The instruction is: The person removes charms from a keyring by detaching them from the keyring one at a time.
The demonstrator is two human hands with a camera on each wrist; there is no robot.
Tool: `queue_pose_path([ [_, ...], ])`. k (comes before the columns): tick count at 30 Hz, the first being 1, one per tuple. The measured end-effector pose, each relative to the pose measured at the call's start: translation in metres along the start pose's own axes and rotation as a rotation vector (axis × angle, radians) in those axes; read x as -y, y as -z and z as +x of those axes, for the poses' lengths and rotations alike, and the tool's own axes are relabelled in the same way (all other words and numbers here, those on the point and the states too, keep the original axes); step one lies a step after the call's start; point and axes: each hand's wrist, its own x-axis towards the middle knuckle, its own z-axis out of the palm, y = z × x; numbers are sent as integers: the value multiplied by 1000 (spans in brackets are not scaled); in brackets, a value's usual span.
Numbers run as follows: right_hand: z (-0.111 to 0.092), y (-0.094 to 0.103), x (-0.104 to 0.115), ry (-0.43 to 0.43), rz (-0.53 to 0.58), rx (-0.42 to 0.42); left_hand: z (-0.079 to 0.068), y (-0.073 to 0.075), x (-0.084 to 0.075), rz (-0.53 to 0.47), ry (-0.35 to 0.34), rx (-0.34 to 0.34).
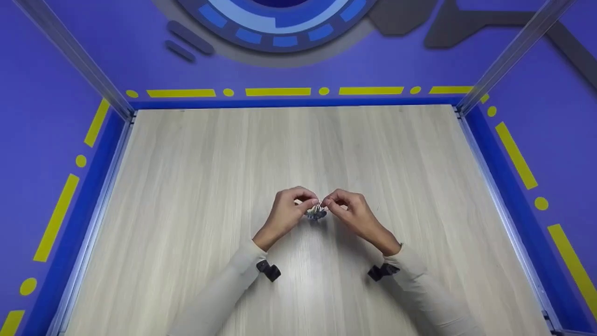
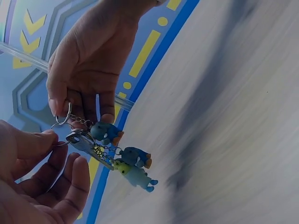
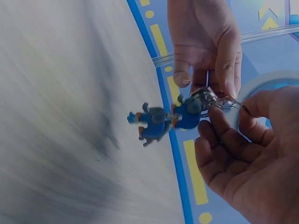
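Observation:
Between the two hands, a key ring (image 2: 77, 134) with a metal key (image 2: 88, 146) hangs over the table. My left hand (image 1: 283, 211) pinches its thin wire loop between thumb and fingertips. My right hand (image 1: 355, 213) pinches a silver ring (image 2: 69, 111) joined to the same bunch. Short chains carry small figurine charms: a blue one (image 2: 103, 131), another blue one with orange parts (image 2: 134, 157), and a pale blue one with a yellow-green head (image 2: 134, 174). In the right wrist view, blue charms (image 3: 188, 113) dangle below the fingertips, which partly hide the rings.
A light wood-grain table (image 1: 210, 158) spreads beneath the hands. Blue panels with yellow markings (image 1: 278, 91) enclose it at the back and sides, with metal posts (image 1: 508, 56) at the back corners. A small black camera (image 1: 269, 270) sits at each wrist.

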Motion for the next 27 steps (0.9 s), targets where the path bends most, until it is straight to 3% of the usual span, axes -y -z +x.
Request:
queue_pose_path([
  [7,1,-1,-3,150,-39,-58,-2,0,5,-139,41,-21],
  [12,0,-4,-4,185,-56,-101,-3,0,8,-142,71,-12],
  [16,1,-3,-4,188,-61,-99,-4,1,7,-78,50,14],
  [21,2,-2,-5,220,-102,-98,-3,2,3,54,-34,33],
  [27,3,1,-4,247,-122,-65,1,4,-6,118,-96,57],
])
